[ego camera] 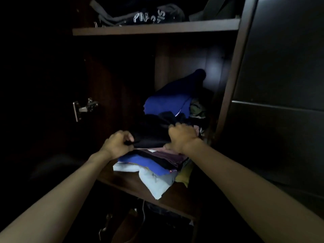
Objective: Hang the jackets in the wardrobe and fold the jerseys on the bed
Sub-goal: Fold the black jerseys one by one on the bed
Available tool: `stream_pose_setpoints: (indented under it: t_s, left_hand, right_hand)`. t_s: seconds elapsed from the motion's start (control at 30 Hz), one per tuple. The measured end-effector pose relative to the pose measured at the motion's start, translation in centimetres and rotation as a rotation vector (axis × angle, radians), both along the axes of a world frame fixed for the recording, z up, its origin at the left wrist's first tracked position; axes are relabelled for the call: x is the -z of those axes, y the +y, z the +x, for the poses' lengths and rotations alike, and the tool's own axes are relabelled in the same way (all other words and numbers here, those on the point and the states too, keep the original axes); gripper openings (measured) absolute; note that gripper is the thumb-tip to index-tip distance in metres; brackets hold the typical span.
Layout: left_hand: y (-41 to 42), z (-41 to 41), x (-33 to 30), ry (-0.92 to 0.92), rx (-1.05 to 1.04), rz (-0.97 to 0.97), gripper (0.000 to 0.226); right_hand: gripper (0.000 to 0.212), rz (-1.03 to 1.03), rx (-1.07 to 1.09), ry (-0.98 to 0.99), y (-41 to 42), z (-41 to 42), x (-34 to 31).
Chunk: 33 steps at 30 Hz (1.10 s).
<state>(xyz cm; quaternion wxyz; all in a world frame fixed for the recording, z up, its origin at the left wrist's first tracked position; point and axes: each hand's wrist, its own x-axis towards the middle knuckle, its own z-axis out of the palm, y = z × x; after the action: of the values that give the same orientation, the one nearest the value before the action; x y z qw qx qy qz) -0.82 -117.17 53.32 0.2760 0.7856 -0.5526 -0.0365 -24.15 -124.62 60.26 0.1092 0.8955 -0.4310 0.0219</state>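
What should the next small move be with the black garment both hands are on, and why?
Probably lift the black garment slightly and draw it toward you. The left hand and right hand already grip its front edge, and it lies on top of the folded stack on the shelf, so a flat pull could drag the stack out.

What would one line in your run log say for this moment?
place: wardrobe shelf | left hand: grips black garment | right hand: grips black garment | garment: on top of clothes pile | stage: not yet hung or folded
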Motion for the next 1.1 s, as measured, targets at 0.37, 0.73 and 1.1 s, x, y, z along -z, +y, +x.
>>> stream_pose_setpoints:
  t_s: [0.37, 0.73, 1.1]
  left_hand:
    - [3.4, -3.1, -2.9, 0.093, 0.122, -0.2, 0.033]
    - [37.5, -10.8, -1.0, -0.065, -0.101, -0.236, 0.024]
    - [74.5, -22.5, 11.4, 0.162, -0.95, -0.041, 0.015]
  right_hand:
    - [0.052, 0.162, -0.23, -0.25, -0.3, 4.6, -0.2]
    - [0.033, 0.402, -0.87, -0.065, 23.7, 7.3, 3.1]
    - [0.03, 0.487, -1.599, 0.483, 62.5, 13.0, 13.9]
